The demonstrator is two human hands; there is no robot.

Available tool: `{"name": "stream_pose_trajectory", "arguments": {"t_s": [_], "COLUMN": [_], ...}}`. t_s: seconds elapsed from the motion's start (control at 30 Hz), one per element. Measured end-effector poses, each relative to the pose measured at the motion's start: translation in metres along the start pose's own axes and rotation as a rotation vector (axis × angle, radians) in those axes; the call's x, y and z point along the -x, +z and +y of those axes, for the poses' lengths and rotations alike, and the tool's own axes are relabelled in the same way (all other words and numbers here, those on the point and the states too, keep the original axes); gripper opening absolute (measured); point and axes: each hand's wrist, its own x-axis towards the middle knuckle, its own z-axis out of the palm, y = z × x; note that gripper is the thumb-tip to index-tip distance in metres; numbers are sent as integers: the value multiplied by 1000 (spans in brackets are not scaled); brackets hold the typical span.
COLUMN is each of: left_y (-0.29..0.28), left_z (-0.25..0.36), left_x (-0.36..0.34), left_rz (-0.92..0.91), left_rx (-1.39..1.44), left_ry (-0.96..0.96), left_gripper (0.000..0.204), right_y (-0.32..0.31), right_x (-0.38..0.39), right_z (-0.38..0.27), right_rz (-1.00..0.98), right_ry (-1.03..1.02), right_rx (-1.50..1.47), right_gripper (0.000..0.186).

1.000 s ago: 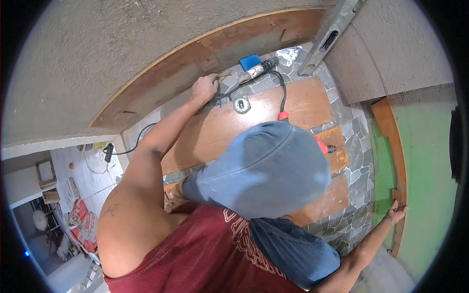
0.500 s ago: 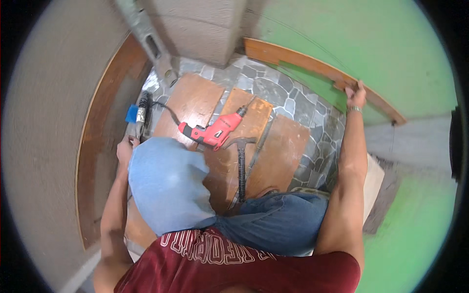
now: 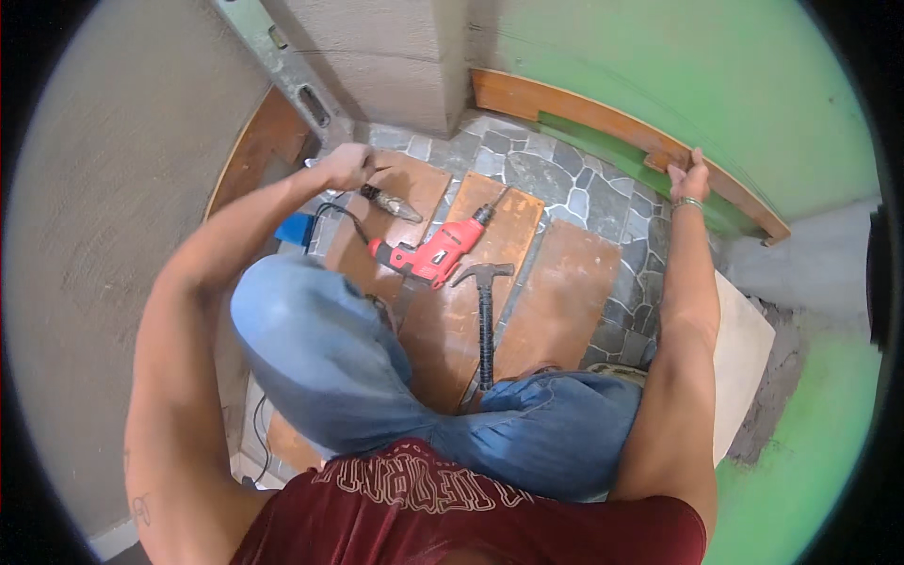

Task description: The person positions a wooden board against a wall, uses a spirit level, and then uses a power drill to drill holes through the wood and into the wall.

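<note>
Wooden board (image 3: 612, 125), likely light, stiff and best held by its edges, runs along the green wall (image 3: 687, 80), grasped by the right hand (image 3: 690, 179), while the left hand (image 3: 350, 168) curls, its hold unclear.

Diffuse, fairly bright light surrounds the red drill (image 3: 447, 250), soft shadow dims the board (image 3: 438, 337) below it, and fisheye distortion bows the wooden strip (image 3: 603, 122) to its upper right.

Left hand (image 3: 348, 167) now near metal level (image 3: 294, 70)
</note>
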Motion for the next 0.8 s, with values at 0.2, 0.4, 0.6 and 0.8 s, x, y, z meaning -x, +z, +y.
{"name": "stream_pose_trajectory", "arguments": {"t_s": [0.2,0.4,0.6,0.8], "left_y": [25,59,27,47], "left_z": [39,70,136,166], "left_x": [-112,-128,-170,-195], "left_rz": [-236,-27,1,312], "left_rx": [-291,-166,126,1283], "left_ry": [47,-79,101,-167], "left_gripper": [24,27,22,12], "right_y": [-1,-4,-13,-8], "right_x": [12,14,11,12], "right_z": [-13,-27,-29,-32], "right_rz": [-30,59,30,9], "right_ry": [-66,41,-4,26], "right_rx": [-66,-5,10,58], "right_gripper": [66,66,61,65]}}
